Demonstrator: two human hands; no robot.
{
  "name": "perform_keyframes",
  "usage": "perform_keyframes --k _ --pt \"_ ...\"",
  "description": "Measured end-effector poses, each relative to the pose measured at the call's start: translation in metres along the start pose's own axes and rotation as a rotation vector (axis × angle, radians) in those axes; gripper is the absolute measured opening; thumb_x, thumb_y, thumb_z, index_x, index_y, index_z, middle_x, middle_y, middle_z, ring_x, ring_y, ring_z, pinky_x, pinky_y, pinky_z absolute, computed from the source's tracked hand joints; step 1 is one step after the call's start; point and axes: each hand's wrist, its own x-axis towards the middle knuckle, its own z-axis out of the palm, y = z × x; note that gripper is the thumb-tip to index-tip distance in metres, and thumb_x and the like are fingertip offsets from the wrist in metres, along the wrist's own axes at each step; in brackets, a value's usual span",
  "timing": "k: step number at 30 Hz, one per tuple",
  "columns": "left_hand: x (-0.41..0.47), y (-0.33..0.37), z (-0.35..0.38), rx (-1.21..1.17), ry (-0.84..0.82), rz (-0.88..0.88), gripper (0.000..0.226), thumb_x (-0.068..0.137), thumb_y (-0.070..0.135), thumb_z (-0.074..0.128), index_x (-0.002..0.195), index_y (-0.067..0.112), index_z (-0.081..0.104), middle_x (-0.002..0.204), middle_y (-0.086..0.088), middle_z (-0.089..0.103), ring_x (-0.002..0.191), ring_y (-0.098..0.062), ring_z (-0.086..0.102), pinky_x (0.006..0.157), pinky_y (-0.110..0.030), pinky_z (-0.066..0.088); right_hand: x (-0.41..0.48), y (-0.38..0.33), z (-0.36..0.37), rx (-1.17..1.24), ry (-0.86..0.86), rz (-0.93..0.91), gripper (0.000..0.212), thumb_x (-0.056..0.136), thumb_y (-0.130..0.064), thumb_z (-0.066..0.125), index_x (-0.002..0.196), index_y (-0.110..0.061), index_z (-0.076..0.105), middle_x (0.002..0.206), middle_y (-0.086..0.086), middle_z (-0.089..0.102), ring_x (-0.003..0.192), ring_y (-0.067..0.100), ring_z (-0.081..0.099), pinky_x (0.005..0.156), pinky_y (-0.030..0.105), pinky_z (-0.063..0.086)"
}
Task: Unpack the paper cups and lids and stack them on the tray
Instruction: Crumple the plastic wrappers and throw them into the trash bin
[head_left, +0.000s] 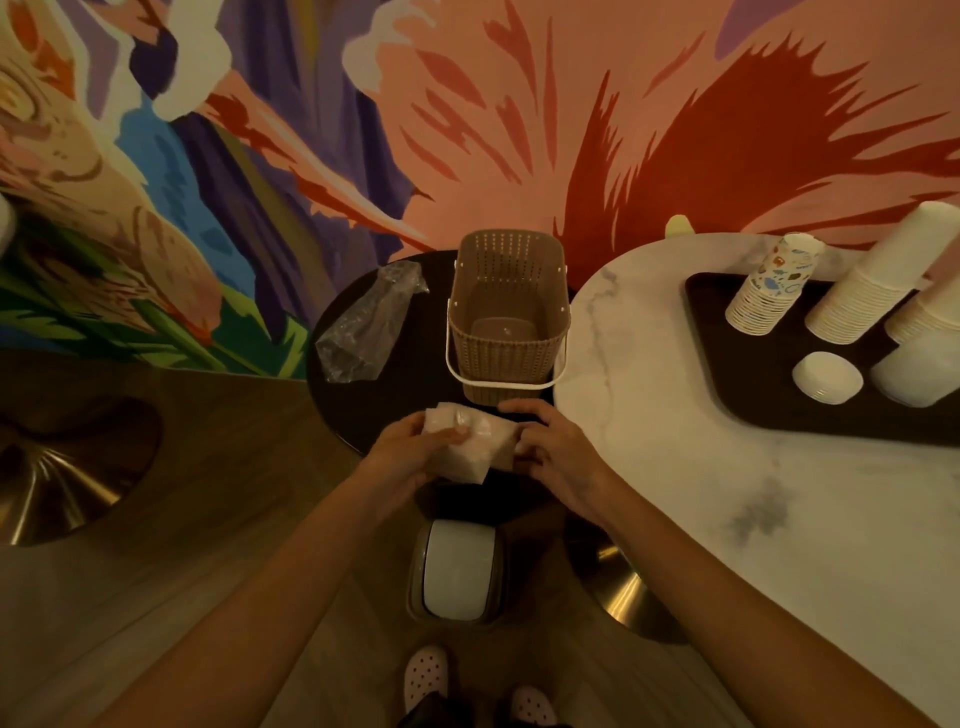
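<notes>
From the head camera I see both hands gripping one thing. My left hand curls its fingers round the left end of a pale plastic packet, and my right hand pinches the right end. The packet is held over the near edge of the dark round table; I cannot tell what is inside it.

Behind it on that table stands a brown basket, upright, with its white handle folded down at the front. An empty clear wrapper lies to its left.

To the right, on the marble table, the dark tray carries a patterned cup stack and plain cup stacks, all upside down. Two white lid stacks sit nearer me on the tray. A small bin is on the floor below my hands.
</notes>
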Motion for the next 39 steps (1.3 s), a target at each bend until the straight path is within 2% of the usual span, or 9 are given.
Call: perform_keyframes --k 3,6,11,17,21,24,31,35,39 --pt "0.0 -0.02 0.001 -0.028 0.098 0.092 0.029 0.085 0.011 0.061 0.112 0.018 0.053 0.109 -0.003 0.059 0.098 -0.018 0.059 0.073 -0.029 0.052 0.005 0.021 0.009 0.207 0.025 0.105 0.046 0.085 -0.006 0.059 0.125 -0.02 0.04 0.108 0.006 0.056 0.095 0.021 0.06 0.082 0.032 0.053" --pt "0.002 -0.042 -0.002 -0.086 0.163 0.124 0.024 0.086 0.01 0.06 0.107 0.018 0.053 0.107 -0.005 0.061 0.099 -0.022 0.061 0.079 -0.033 0.054 0.012 0.045 0.019 0.015 0.098 0.12 0.057 0.081 -0.004 0.065 0.131 -0.015 0.041 0.117 0.009 0.059 0.103 0.022 0.061 0.082 0.031 0.054" --pt "0.008 -0.079 -0.024 -0.161 0.18 0.087 0.027 0.085 0.008 0.06 0.111 0.01 0.054 0.095 -0.003 0.065 0.081 -0.015 0.065 0.06 -0.021 0.056 0.03 0.08 0.026 -0.241 0.174 0.101 0.049 0.082 -0.002 0.064 0.126 -0.01 0.047 0.112 0.012 0.065 0.097 0.018 0.062 0.08 0.028 0.053" --pt "0.049 -0.14 -0.072 -0.212 0.238 -0.106 0.026 0.092 0.028 0.05 0.111 0.012 0.056 0.107 -0.011 0.063 0.093 -0.02 0.061 0.076 -0.028 0.049 0.065 0.139 0.021 -0.346 0.255 0.067 0.042 0.087 -0.006 0.058 0.127 -0.013 0.049 0.107 0.002 0.063 0.099 0.015 0.061 0.067 0.013 0.052" --pt "0.075 -0.194 -0.114 -0.062 0.356 -0.229 0.014 0.097 0.022 0.043 0.091 0.018 0.055 0.103 -0.011 0.061 0.094 -0.023 0.056 0.081 -0.03 0.045 0.083 0.197 0.009 -0.617 0.239 -0.029 0.041 0.095 -0.015 0.045 0.135 -0.024 0.043 0.122 -0.014 0.048 0.113 0.002 0.047 0.073 -0.002 0.042" --pt "0.105 -0.239 -0.142 0.096 0.41 -0.303 0.021 0.097 0.016 0.043 0.079 0.019 0.053 0.097 -0.014 0.058 0.085 -0.024 0.055 0.069 -0.024 0.041 0.101 0.25 -0.002 -0.878 0.215 -0.08 0.038 0.095 -0.017 0.046 0.133 -0.019 0.044 0.118 -0.004 0.055 0.107 0.009 0.055 0.073 0.006 0.042" --pt "0.18 -0.324 -0.168 0.417 0.273 -0.32 0.031 0.092 0.001 0.048 0.123 0.001 0.053 0.106 -0.009 0.057 0.093 -0.021 0.053 0.052 -0.003 0.04 0.159 0.354 -0.028 -1.364 0.083 -0.227 0.035 0.076 0.003 0.068 0.109 -0.006 0.058 0.082 0.015 0.069 0.07 0.027 0.067 0.055 0.029 0.056" --pt "0.209 -0.36 -0.161 0.567 0.148 -0.317 0.043 0.091 0.005 0.052 0.133 0.011 0.046 0.135 -0.008 0.05 0.12 -0.024 0.051 0.079 -0.012 0.038 0.18 0.405 -0.031 -1.465 -0.129 -0.358 0.052 0.061 0.006 0.076 0.105 -0.01 0.053 0.074 0.008 0.067 0.064 0.023 0.065 0.054 0.025 0.054" --pt "0.23 -0.384 -0.161 0.734 0.111 -0.282 0.064 0.087 0.016 0.059 0.144 0.018 0.029 0.143 -0.009 0.041 0.126 -0.026 0.045 0.104 -0.035 0.039 0.195 0.435 -0.03 -1.419 -0.083 -0.287 0.022 0.083 -0.016 0.046 0.099 -0.009 0.059 0.078 0.008 0.068 0.066 0.02 0.066 0.054 0.022 0.052"
